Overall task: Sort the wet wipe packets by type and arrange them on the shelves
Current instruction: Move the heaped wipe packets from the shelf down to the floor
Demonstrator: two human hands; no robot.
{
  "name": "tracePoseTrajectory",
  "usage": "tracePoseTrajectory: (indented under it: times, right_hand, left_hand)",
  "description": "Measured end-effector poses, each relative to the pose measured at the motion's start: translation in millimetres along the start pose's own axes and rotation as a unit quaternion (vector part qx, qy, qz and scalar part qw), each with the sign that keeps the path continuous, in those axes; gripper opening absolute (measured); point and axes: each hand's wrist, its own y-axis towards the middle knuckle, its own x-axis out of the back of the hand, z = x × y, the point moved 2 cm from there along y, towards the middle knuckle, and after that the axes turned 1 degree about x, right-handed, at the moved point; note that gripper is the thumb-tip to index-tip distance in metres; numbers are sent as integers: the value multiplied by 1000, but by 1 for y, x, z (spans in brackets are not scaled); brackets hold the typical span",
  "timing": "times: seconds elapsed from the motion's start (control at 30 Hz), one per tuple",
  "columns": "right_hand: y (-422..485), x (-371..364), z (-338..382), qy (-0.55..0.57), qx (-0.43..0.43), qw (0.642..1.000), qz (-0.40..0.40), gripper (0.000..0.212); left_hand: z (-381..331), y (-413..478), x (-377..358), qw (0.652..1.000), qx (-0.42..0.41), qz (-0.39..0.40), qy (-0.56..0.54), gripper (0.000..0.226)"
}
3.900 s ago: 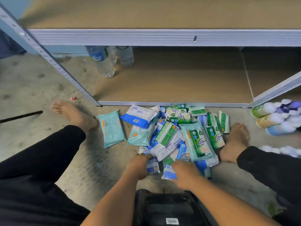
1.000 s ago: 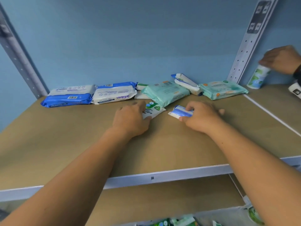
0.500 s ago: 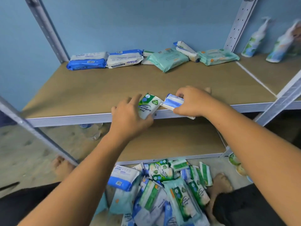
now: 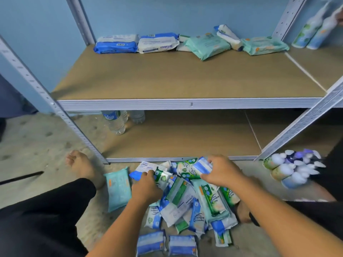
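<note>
left hand (image 4: 146, 186): low over the left side of the heap, fingers curled, pinching a small green-and-white packet (image 4: 163, 178) by its near end
right hand (image 4: 221, 172): over the far right of the heap, fingers curled round a blue-and-white packet (image 4: 202, 166), gripped just above the others
heap of packets (image 4: 187, 199): on the concrete floor, just near of the lower shelf's front edge, between the person's legs; green, blue, white and teal wrappers overlapping at all angles
loose teal pack (image 4: 117, 190): flat on the floor at the left edge of the heap, beside a bare foot (image 4: 81, 166)
pair of blue packs (image 4: 151, 242): side by side at the near edge of the heap
upper shelf (image 4: 185, 78): brown board, bare at the front, larger packs lined along its far edge against the blue wall
far row, left to right: blue pack (image 4: 116, 47), white antabax pack (image 4: 157, 45), tilted teal pack (image 4: 207, 45), blue-and-white pack (image 4: 228, 37) leaning on its neighbours, second teal pack (image 4: 263, 45) lying flat
lower shelf (image 4: 185, 138): two clear water bottles (image 4: 115, 121) at its far left
spray bottles (image 4: 291, 169): lying stacked on the floor, right of the heap, by the right upright
standing bottles (image 4: 311, 32): far right on the neighbouring shelf, blurred
</note>
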Motion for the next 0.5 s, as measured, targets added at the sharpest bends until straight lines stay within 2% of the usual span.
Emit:
tracePoseTrajectory:
  times: [0.2,0.37,0.5]
  right_hand:
    - [1,-82,-12,-12,-75,992,98,54]
    - [4,-106,-13,-46,-87,989,115,58]
    - [8,-115,-12,-47,-90,989,111,61]
  left_hand:
    - [6,13,-44,1000,8,13,-1,75]
    - [5,27,-63,1000,-8,5,10,77]
    - [10,34,-72,1000,-12,0,20,70]
